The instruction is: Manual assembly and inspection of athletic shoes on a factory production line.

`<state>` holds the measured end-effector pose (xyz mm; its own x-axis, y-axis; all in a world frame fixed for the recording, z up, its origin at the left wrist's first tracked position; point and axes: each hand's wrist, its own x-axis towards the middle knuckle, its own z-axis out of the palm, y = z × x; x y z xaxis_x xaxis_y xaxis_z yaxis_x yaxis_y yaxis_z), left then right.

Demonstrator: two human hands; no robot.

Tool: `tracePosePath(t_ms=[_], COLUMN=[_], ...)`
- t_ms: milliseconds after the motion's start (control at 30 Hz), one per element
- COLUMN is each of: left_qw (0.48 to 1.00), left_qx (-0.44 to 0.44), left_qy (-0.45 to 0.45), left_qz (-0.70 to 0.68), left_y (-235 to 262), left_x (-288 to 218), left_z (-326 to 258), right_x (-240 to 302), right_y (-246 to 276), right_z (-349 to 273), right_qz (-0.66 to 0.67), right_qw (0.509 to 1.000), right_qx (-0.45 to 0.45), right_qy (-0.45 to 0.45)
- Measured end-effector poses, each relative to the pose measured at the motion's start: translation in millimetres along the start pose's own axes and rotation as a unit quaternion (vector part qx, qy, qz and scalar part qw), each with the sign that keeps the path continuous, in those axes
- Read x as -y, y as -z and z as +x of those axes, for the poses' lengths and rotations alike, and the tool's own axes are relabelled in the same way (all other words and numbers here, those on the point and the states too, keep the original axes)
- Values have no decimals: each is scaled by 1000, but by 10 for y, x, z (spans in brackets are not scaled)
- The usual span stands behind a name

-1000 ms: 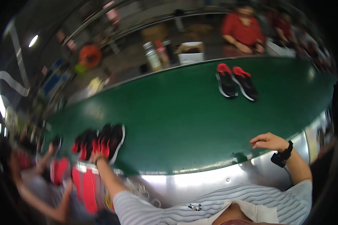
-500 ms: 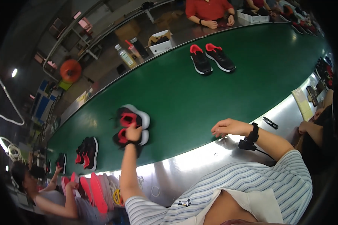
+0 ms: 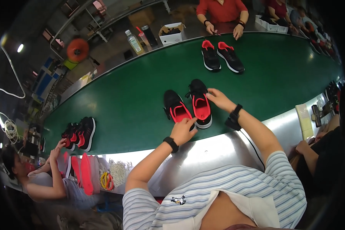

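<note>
A pair of black sneakers with red lining lies on the green table in front of me, toes pointing away. Closed around the heel of the left sneaker (image 3: 174,102) is my left hand (image 3: 183,131), which hides part of that heel. My right hand (image 3: 220,100) reaches in from the right with loosely stretched fingers. Its fingertips meet the outer side of the right sneaker (image 3: 198,92), near the opening, without wrapping round it. The right sneaker's heel and white sole edge show beside my left fingertips.
Another black-and-red pair (image 3: 230,57) stands farther back, near a person in red (image 3: 222,13). At left, a co-worker's hand touches more sneakers (image 3: 87,132). Red insoles (image 3: 87,174) and yellow bands (image 3: 106,181) lie along the metal edge (image 3: 207,153). A white box (image 3: 171,37) stands beyond the table.
The sneaker pair has come from the left to the middle with my left hand and now points toes away. My right hand has moved up to the right sneaker.
</note>
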<state>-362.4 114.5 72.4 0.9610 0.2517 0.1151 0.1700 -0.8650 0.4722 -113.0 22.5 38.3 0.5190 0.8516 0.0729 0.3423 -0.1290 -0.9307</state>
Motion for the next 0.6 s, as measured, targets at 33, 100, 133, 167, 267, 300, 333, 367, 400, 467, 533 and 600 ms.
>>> tracePosePath(t_ms=[33, 100, 133, 167, 267, 300, 333, 367, 400, 467, 533, 600], left_qw=[996, 989, 981, 972, 997, 996, 996, 994, 992, 991, 993, 987], left_qx=[-4, 8, 21, -19, -7, -41, -42, -65, -87, -107, -121, -136], left_qy=[-29, -32, -38, -73, -42, -49, -50, -40, -25, 21, -11, -72], left_qz=[89, 143, 191, 223, 66, -62, -63, -75, -88, -83, 3, 51], left_y=[-3, 73, 85, 85, 101, 160, 232, 322, 395, 534, 586, 467], left_x=[35, 74, 73, 59, 36, 84, 146, 198, 246, 338, 406, 373], left_z=[-78, -125, -150, -137, -106, -63, -20, 56, 114, 454, 930, 1386], right_x=[77, 383, 457, 511, 447, 442, 424, 417, 458, 426, 372, 433], right_y=[-29, -148, -250, -325, -411, -353, -278, -181, -112, 0, -12, -84], right_z=[175, 478, 558, 593, 622, 599, 556, 452, 349, 193, -65, -362], right_qz=[-94, -231, -299, -354, -443, -376, -309, -232, -141, 112, -16, -38], right_qw=[995, 971, 951, 933, 893, 921, 943, 953, 969, 982, 976, 965], right_qx=[-22, -16, -15, 19, 54, 38, 21, -55, -84, -124, -171, -195], right_qy=[27, 62, 74, 64, 55, 90, 123, 186, 186, 85, 136, 169])
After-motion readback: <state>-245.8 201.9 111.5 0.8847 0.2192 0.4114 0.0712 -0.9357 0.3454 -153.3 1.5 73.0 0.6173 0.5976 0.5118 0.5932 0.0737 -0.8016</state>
